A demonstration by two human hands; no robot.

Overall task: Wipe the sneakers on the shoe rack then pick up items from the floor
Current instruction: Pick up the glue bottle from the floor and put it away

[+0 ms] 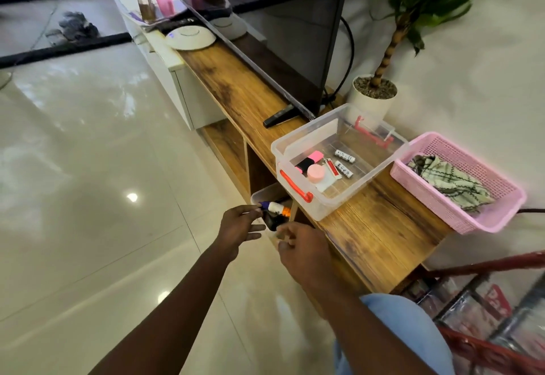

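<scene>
Far left is the glossy tiled floor (88, 168), and at the back a white round disc (190, 37) lies on the far end of the long wooden table (368, 236).

My left hand (237, 225) reaches forward low beside the table's front edge. Its thumb and fingertips pinch the purple end of a marker (275, 206) with a white body and an orange tip, held roughly level, while its other fingers are spread out. The marker hangs over a clear tub (258, 193) that sits in the open shelf under the tabletop. Just below it is a small black item (272, 222), between my two hands. My right hand (303, 248) is just beside that item with its fingers curled. It is blurred, so I cannot tell whether it grips anything.

Further back on the table a black remote (278, 116) lies at the foot of the television (280, 35). To the right of my hands, on the tabletop, stands a clear box (309, 123) with red handles. It holds a pink highlighter (309, 159), a pink round lid (316, 172) and a few batteries (344, 156). Behind it is a white plant pot (368, 103). Touching the box's right side is a pink basket (442, 209), jutting over the table's end, with a checked cloth (451, 180) bundled inside
</scene>
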